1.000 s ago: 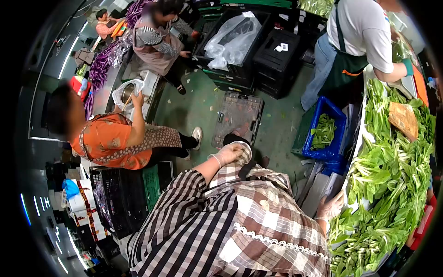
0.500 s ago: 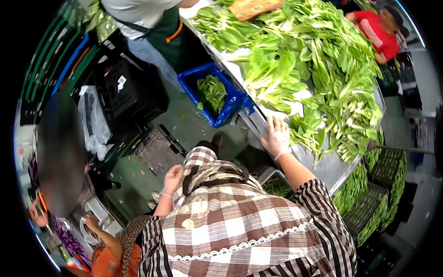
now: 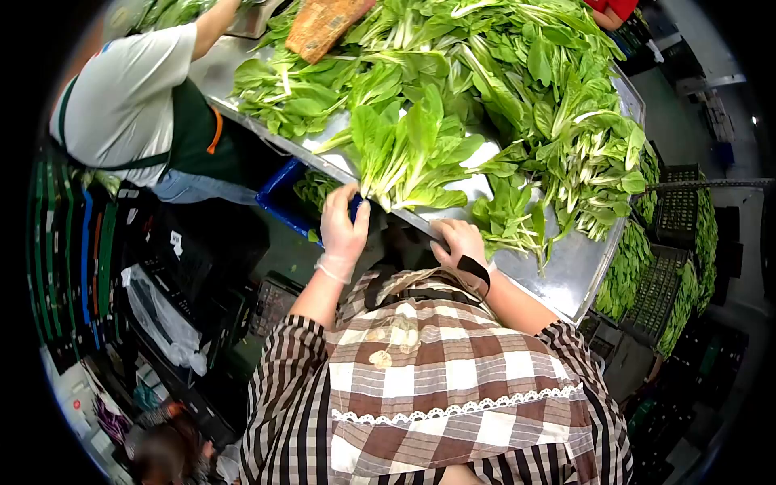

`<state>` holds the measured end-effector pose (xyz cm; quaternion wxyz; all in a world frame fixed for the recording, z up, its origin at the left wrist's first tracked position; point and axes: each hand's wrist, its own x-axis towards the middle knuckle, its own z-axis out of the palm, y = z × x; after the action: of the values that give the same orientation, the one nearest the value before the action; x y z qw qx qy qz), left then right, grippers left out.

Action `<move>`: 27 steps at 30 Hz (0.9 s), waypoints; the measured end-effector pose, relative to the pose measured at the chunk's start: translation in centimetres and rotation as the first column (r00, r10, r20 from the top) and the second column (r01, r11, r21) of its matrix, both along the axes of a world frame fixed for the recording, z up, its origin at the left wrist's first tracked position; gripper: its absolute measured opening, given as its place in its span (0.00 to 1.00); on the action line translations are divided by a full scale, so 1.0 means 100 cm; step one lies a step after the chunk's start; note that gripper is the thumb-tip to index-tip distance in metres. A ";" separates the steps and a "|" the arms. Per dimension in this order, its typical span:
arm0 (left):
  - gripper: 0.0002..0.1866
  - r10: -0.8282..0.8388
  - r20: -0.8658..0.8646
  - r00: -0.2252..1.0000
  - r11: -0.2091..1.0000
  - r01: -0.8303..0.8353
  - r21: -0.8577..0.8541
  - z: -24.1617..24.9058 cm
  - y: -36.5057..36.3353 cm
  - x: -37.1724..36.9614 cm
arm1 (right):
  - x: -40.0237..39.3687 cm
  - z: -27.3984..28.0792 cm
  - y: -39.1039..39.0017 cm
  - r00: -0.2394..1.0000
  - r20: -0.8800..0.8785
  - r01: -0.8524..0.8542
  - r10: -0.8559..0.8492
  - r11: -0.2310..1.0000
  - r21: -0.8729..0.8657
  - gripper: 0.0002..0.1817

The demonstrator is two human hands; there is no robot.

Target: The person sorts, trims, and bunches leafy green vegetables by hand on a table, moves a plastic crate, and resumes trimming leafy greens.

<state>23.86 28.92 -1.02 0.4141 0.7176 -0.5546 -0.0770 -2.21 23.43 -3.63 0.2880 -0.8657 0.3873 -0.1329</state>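
Observation:
My left hand point(image 3: 343, 230) is raised at the near edge of the metal table point(image 3: 558, 283). Its thumb and curved fingers are apart, close to the stem ends of a bunch of leafy greens point(image 3: 416, 158), with a gap between them and nothing visibly held. My right hand point(image 3: 461, 241) rests on the table edge, right of that bunch, fingers loosely bent and thumb apart. Both hands seem to wear thin clear gloves, and a black band point(image 3: 474, 271) circles the right wrist. A smaller bunch of greens point(image 3: 509, 214) lies just beyond the right hand.
Heaped greens point(image 3: 558, 89) cover much of the table, with a brown block point(image 3: 323, 28) at the back. Below its left edge stands a blue bin point(image 3: 283, 198) holding leaves. A co-worker in a dark apron point(image 3: 194, 133) stands left. Crates of greens point(image 3: 667, 210) are stacked right.
My left hand has risen from beside my body to the table edge. My right hand has drawn inward along the edge, its fingers more bent. The view has shifted, bringing the co-worker more into sight.

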 end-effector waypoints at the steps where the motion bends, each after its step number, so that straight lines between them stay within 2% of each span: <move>1: 0.22 -0.027 0.061 0.998 0.999 0.028 -0.019 0.006 -0.020 0.000 | 0.004 0.002 -0.010 1.000 0.011 -0.027 0.027 0.999 0.041 0.17; 3: 0.27 -0.053 0.171 0.984 0.998 0.050 0.024 0.018 -0.052 -0.011 | 0.012 0.006 -0.028 0.991 0.130 -0.006 -0.014 0.988 0.153 0.15; 5: 0.41 -0.056 0.256 0.965 0.994 0.030 0.106 0.016 -0.072 -0.029 | 0.017 0.018 -0.044 0.999 -0.010 0.053 -0.052 0.978 0.200 0.17; 7: 0.46 -0.135 0.367 0.920 0.976 0.059 0.210 0.017 -0.088 -0.042 | 0.021 0.025 -0.060 1.000 0.012 0.021 -0.022 0.995 0.102 0.19; 8: 0.45 -0.175 0.378 0.909 0.951 0.057 0.305 0.014 -0.093 -0.045 | 0.022 0.022 -0.063 1.000 0.031 -0.006 0.003 0.996 0.091 0.19; 11: 0.43 -0.242 0.410 0.879 0.931 0.091 0.355 0.017 -0.097 -0.037 | 0.026 0.017 -0.067 0.994 0.082 -0.083 0.077 0.994 0.069 0.19; 15: 0.41 -0.290 0.410 0.865 0.936 0.167 0.308 0.035 -0.097 -0.020 | 0.032 0.016 -0.074 0.984 0.150 -0.111 0.094 0.988 0.108 0.18; 18: 0.33 -0.206 0.450 0.869 0.941 0.050 0.335 0.040 -0.092 -0.022 | 0.024 0.005 -0.076 0.976 0.208 -0.102 0.070 0.984 0.148 0.15; 21: 0.24 -0.235 0.348 0.908 0.875 0.042 0.482 0.032 -0.090 -0.019 | 0.002 -0.005 -0.077 0.974 0.220 -0.092 0.045 0.973 0.210 0.15; 22: 0.22 -0.207 0.328 0.922 0.898 0.046 0.437 0.029 -0.088 -0.017 | -0.007 0.004 -0.080 0.987 0.150 -0.096 0.058 0.961 0.261 0.15; 24: 0.18 -0.149 0.283 0.947 0.940 0.047 0.337 0.023 -0.086 -0.015 | -0.019 0.012 -0.087 0.989 0.121 -0.115 0.081 0.944 0.310 0.15; 27: 0.15 -0.018 -0.037 0.999 0.938 0.029 0.346 0.024 -0.087 -0.005 | -0.031 0.027 -0.099 0.991 0.109 -0.108 0.072 0.919 0.379 0.16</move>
<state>23.35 20.24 1.35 0.2894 0.7713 -0.5340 -0.1903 -5.32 13.50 -0.92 0.4754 -0.8023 0.3518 -0.0810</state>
